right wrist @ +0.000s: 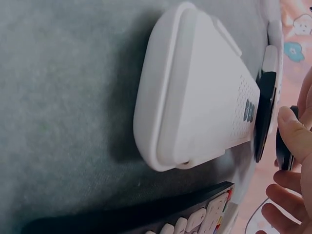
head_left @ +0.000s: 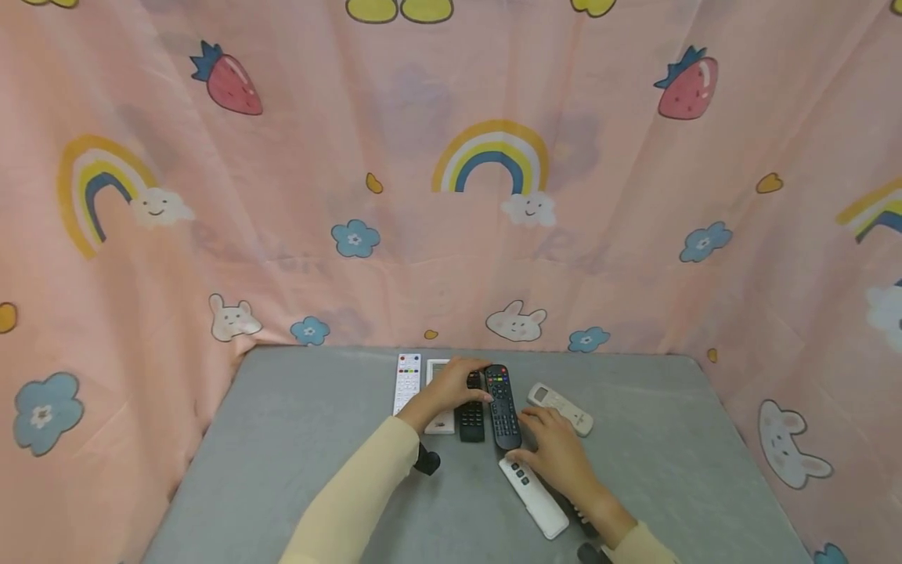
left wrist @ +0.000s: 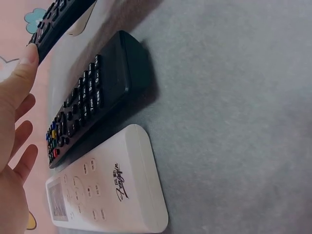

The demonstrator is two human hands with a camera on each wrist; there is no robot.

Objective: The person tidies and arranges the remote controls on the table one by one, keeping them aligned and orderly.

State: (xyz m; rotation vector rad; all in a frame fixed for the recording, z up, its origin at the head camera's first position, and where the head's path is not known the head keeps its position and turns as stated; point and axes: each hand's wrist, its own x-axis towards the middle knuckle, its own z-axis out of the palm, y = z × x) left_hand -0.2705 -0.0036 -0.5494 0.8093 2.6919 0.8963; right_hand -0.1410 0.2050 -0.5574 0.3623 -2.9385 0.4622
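Both hands are at a black remote control (head_left: 503, 407) with coloured buttons, tilted a little off the table in the left wrist view. My left hand (head_left: 451, 385) holds its upper left side, thumb on the edge. At its lower right, my right hand (head_left: 557, 450) grips it between thumb and fingers. Under the left hand lie another black remote (left wrist: 92, 92) and a white air-conditioner remote (left wrist: 109, 187), partly covered in the head view. A white remote (right wrist: 209, 92) with a few dark buttons lies by the right thumb.
A white remote (head_left: 407, 382) lies at the left of the row. Another air-conditioner remote (head_left: 564, 409) lies beyond the right hand. Beneath the right wrist is a dark remote with pale buttons (right wrist: 195, 219). A pink patterned curtain (head_left: 451, 274) hangs behind the grey table (head_left: 296, 439).
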